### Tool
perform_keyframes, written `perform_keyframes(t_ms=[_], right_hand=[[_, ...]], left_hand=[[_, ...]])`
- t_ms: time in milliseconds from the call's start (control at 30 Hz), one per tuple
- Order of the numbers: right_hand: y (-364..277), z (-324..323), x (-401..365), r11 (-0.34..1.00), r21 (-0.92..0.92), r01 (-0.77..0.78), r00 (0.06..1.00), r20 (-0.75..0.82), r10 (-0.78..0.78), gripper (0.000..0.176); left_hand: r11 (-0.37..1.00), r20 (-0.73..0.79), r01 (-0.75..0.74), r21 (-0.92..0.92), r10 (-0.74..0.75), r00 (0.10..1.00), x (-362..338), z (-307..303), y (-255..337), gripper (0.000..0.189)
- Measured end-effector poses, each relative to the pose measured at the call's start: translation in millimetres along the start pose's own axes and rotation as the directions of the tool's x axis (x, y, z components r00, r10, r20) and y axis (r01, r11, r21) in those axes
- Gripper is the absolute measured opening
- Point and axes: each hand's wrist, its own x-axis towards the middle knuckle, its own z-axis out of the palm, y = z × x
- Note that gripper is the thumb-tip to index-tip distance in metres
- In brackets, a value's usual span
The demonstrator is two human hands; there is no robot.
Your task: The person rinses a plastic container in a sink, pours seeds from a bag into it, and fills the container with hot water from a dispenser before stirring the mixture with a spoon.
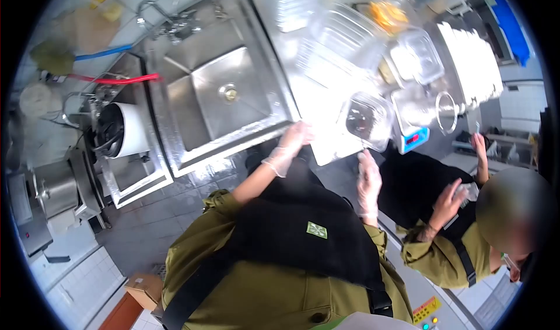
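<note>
My left hand, in a thin clear glove, is at the left edge of a white board, beside the sink corner. Its fingers are curled together, and what they grip, if anything, is hidden. My right hand, also gloved, is at the board's near right corner, just below a clear plastic container. Its fingers are bent together; whether they hold something thin cannot be made out. Dark contents lie in the container, which stands on the board.
Left of the board is a steel sink. A scale with a red display stands to the right, near more clear containers. A co-worker stands close on my right. A white bucket sits far left.
</note>
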Motion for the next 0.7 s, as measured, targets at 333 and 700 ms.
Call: perform_keyframes(t_ms=[333, 700], right_hand=[[-96, 45, 15, 0.939, 0.319, -0.130, 0.842, -0.465, 0.274, 0.026], [-202, 200, 111, 0.853, 0.459, -0.250, 0.954, 0.265, 0.137, 0.013]], left_hand=[[0.738, -0.051, -0.316, 0.596, 0.428, 0.902, 101, -217, 157, 0.022], [0.194, -0.283, 0.208, 0.959, 0.709, 0.646, 280, -299, 292, 0.039]])
